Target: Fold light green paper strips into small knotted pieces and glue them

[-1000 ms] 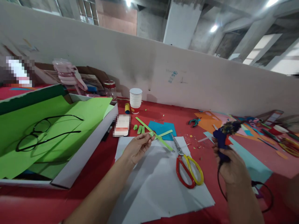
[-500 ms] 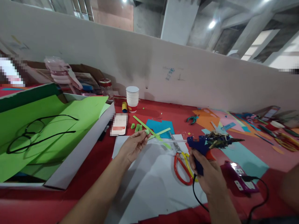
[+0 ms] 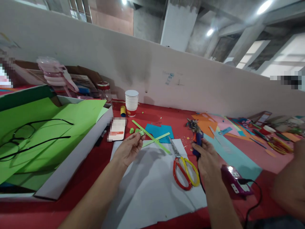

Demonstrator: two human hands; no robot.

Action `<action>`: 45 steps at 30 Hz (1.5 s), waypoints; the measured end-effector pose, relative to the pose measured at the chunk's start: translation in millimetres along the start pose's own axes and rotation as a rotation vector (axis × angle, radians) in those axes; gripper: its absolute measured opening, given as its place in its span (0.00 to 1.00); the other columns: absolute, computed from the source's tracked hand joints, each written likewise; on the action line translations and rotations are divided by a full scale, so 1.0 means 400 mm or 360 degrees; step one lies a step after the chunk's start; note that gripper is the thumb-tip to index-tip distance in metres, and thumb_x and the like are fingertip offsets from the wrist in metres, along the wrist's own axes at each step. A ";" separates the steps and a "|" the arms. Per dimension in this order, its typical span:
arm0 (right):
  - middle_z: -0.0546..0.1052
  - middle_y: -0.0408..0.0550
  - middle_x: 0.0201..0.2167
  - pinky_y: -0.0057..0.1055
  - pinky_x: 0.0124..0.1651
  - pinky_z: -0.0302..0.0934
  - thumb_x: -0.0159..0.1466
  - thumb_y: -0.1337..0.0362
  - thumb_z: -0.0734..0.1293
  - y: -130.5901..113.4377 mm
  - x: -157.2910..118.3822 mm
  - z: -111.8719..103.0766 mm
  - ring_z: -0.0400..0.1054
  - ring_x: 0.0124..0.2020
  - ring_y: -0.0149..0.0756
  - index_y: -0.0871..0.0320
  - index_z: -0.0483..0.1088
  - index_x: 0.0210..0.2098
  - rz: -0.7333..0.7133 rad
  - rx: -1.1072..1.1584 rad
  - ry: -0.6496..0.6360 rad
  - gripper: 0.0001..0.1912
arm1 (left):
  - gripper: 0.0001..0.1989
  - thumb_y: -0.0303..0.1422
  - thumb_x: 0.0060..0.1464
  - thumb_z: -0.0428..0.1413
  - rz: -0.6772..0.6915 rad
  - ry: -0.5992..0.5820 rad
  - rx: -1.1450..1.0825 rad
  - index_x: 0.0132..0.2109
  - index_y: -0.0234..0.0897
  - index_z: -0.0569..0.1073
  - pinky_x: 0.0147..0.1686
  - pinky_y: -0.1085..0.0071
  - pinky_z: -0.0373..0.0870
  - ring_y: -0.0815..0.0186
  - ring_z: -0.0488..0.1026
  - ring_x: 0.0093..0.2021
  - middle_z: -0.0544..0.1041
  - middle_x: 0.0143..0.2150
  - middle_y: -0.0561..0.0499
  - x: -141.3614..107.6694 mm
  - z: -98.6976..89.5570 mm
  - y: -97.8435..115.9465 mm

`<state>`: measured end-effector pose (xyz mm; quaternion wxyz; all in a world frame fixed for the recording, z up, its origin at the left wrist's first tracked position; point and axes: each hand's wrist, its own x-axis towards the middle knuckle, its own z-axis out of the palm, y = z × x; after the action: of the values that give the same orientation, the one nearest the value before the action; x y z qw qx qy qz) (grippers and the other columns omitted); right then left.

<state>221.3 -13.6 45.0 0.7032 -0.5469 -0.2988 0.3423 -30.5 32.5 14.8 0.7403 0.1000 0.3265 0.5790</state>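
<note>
My left hand (image 3: 130,147) pinches a small folded piece of green paper (image 3: 141,133) between thumb and fingertips. Just behind it lie a few more small green folded pieces (image 3: 132,130). Two green paper strips (image 3: 152,137) cross each other over a blue paper sheet (image 3: 156,131). On the right, my right hand (image 3: 209,156) is closed around a dark blue glue gun (image 3: 197,147), whose debris-crusted end points away from me. Between my hands, scissors (image 3: 182,168) with one red and one yellow handle rest on a white sheet (image 3: 152,190).
To the left stands a white box (image 3: 78,159) with green paper and eyeglasses (image 3: 23,136) in it. Stacked paper cups (image 3: 132,103) stand near the wall. A purple device (image 3: 235,181) with a cable lies at right, near another person's arm (image 3: 289,181).
My right hand has turned the glue gun, so its crusted end swung from pointing right to pointing away from me. My left hand keeps its pinch on the green piece. The view has shifted slightly.
</note>
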 end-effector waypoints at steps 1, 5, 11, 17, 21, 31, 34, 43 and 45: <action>0.75 0.40 0.25 0.24 0.27 0.63 0.39 0.69 0.73 0.008 -0.004 0.006 0.69 0.25 0.30 0.57 0.66 0.31 0.0182 0.0061 -0.0074 0.20 | 0.07 0.19 0.52 0.54 0.0007 -0.0004 -0.0005 0.30 0.31 0.74 0.25 0.84 0.72 0.73 0.75 0.30 0.76 0.31 0.48 0.001 -0.001 0.003; 0.76 0.44 0.25 0.27 0.24 0.65 0.44 0.67 0.69 0.024 -0.030 0.029 0.67 0.23 0.31 0.58 0.69 0.26 0.0656 0.0240 -0.0316 0.08 | 0.07 0.19 0.51 0.55 -0.0021 -0.0019 -0.0026 0.28 0.32 0.73 0.25 0.84 0.72 0.72 0.76 0.30 0.76 0.30 0.49 -0.001 0.001 0.001; 0.76 0.45 0.26 0.29 0.23 0.62 0.52 0.58 0.68 0.023 -0.063 0.068 0.69 0.25 0.35 0.58 0.70 0.28 0.0672 0.0267 -0.0465 0.09 | 0.07 0.19 0.49 0.57 -0.0068 -0.0050 -0.0002 0.27 0.32 0.73 0.26 0.83 0.73 0.72 0.75 0.31 0.75 0.28 0.50 -0.013 0.011 -0.013; 0.76 0.45 0.28 0.26 0.26 0.58 0.55 0.58 0.69 0.001 -0.138 0.073 0.65 0.24 0.29 0.59 0.72 0.34 0.0113 -0.0076 -0.0585 0.12 | 0.04 0.21 0.46 0.60 -0.0127 -0.0135 0.0072 0.28 0.33 0.74 0.25 0.82 0.71 0.71 0.74 0.30 0.75 0.27 0.49 -0.017 0.008 -0.024; 0.72 0.43 0.23 0.28 0.30 0.59 0.61 0.56 0.64 -0.015 -0.188 0.062 0.63 0.24 0.30 0.58 0.71 0.37 -0.0113 -0.0434 -0.0834 0.12 | 0.04 0.21 0.46 0.60 -0.0116 -0.0167 0.0089 0.28 0.33 0.74 0.25 0.81 0.70 0.72 0.72 0.26 0.73 0.24 0.51 -0.013 0.001 -0.034; 0.73 0.46 0.31 0.29 0.30 0.60 0.60 0.53 0.64 -0.011 -0.238 0.074 0.65 0.27 0.33 0.57 0.70 0.40 -0.0275 -0.0924 -0.0787 0.15 | 0.06 0.22 0.44 0.62 -0.0080 -0.0221 0.0130 0.33 0.32 0.77 0.27 0.80 0.69 0.75 0.70 0.24 0.74 0.25 0.53 -0.018 0.004 -0.037; 0.74 0.47 0.33 0.29 0.33 0.61 0.61 0.53 0.63 0.000 -0.235 0.072 0.66 0.30 0.35 0.56 0.70 0.41 -0.0344 -0.1041 -0.0787 0.15 | 0.07 0.23 0.43 0.63 -0.0065 -0.0247 0.0149 0.33 0.33 0.77 0.27 0.80 0.69 0.75 0.70 0.25 0.75 0.26 0.52 -0.018 0.002 -0.037; 0.76 0.46 0.37 0.30 0.37 0.64 0.62 0.55 0.62 0.015 -0.233 0.068 0.70 0.36 0.37 0.55 0.66 0.45 -0.0528 -0.1241 -0.0771 0.15 | 0.09 0.25 0.39 0.66 -0.0062 -0.0307 0.0159 0.32 0.33 0.77 0.28 0.80 0.68 0.75 0.71 0.26 0.75 0.26 0.53 -0.012 -0.006 -0.042; 0.75 0.47 0.38 0.30 0.40 0.64 0.63 0.55 0.61 0.018 -0.235 0.066 0.70 0.37 0.37 0.55 0.65 0.45 -0.0613 -0.1268 -0.0760 0.14 | 0.09 0.25 0.39 0.66 -0.0057 -0.0305 0.0153 0.32 0.33 0.77 0.28 0.80 0.67 0.75 0.71 0.26 0.75 0.26 0.54 -0.012 -0.005 -0.042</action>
<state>143.9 -73.4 39.7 0.4021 -0.6141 -0.6544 0.1813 -19.2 22.4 6.1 0.7727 0.1845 0.2834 0.5372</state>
